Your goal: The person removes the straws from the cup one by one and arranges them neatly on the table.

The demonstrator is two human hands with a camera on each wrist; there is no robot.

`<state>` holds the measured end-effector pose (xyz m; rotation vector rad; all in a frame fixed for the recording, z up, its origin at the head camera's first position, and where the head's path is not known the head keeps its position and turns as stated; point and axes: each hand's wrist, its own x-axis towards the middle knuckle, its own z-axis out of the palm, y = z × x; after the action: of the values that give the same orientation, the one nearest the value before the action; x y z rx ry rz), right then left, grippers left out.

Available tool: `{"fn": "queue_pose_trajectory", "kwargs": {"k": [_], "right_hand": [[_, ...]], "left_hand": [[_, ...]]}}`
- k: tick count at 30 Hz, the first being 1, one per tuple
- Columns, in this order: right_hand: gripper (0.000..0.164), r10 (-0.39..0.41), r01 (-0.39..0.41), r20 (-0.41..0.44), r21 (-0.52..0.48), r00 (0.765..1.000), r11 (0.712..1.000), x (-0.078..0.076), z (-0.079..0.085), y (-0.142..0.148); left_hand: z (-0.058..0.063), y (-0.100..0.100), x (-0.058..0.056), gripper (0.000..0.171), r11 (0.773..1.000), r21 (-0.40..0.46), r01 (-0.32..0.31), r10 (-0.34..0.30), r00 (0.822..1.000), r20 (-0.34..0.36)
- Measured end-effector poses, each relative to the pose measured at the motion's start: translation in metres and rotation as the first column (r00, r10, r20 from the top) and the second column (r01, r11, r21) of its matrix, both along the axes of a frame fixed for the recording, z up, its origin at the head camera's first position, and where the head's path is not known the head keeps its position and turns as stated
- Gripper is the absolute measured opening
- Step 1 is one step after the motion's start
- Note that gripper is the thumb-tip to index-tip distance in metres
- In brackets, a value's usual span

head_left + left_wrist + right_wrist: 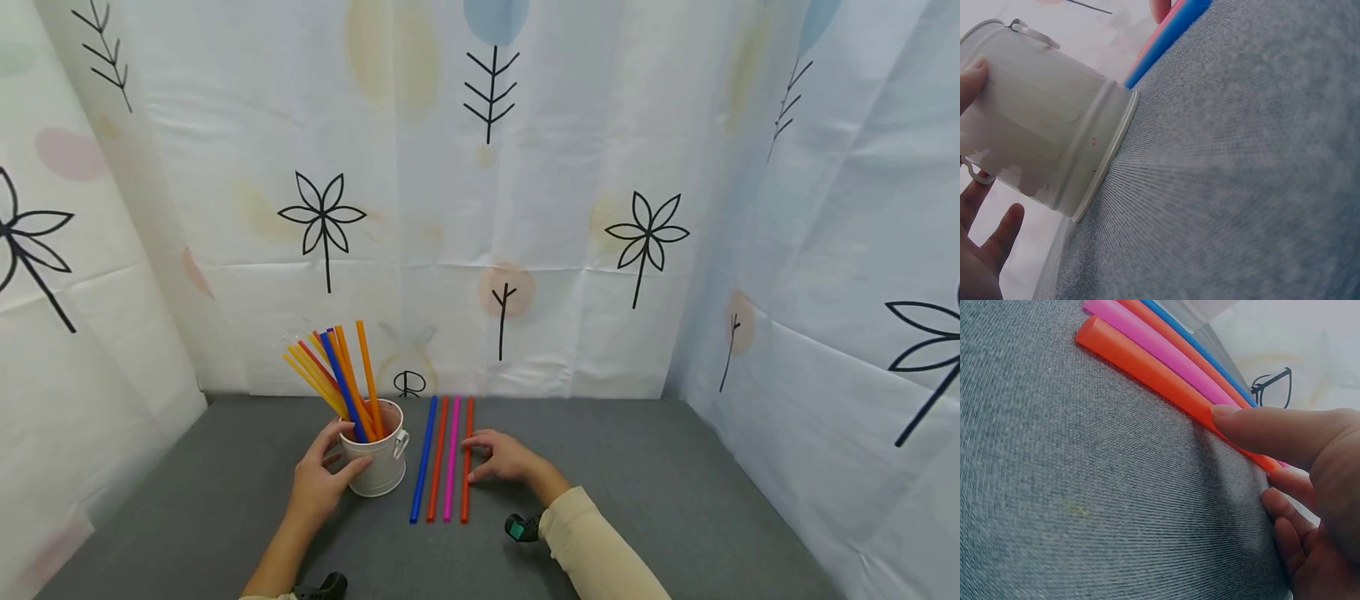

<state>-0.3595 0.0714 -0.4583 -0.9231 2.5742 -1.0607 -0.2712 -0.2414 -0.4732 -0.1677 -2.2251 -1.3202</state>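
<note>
A small white bucket [377, 467] stands upright on the table, filled with several yellow, orange, red and blue straws [347, 375]. My left hand [317, 483] holds it from the left, thumb on its front and a finger at the rim; in the left wrist view the thumb lies along the white wall. To its right, a blue straw [423, 462], a red straw [438, 460] and a pink straw [452, 460] lie side by side. The orange-red straw [1147, 365] at the row's right end is pinched by my right hand [502, 457], thumb and index finger on it.
The grey table [637, 483] reaches back to a white patterned curtain [555, 208], which also hangs along both sides. A dark wrist strap device [522, 527] sits at the right cuff, and another [322, 587] at the left wrist.
</note>
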Motion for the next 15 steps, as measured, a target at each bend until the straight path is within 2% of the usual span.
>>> {"fn": "queue_pose_trajectory", "kwargs": {"k": [15], "right_hand": [[0.056,-0.013,0.015,-0.023,0.056,1.000,0.998,-0.0009,-0.0024,-0.0015]], "left_hand": [[-0.0006,-0.0007,-0.0007,0.055,1.000,0.004,0.004,-0.004,1.000,-0.004]]}}
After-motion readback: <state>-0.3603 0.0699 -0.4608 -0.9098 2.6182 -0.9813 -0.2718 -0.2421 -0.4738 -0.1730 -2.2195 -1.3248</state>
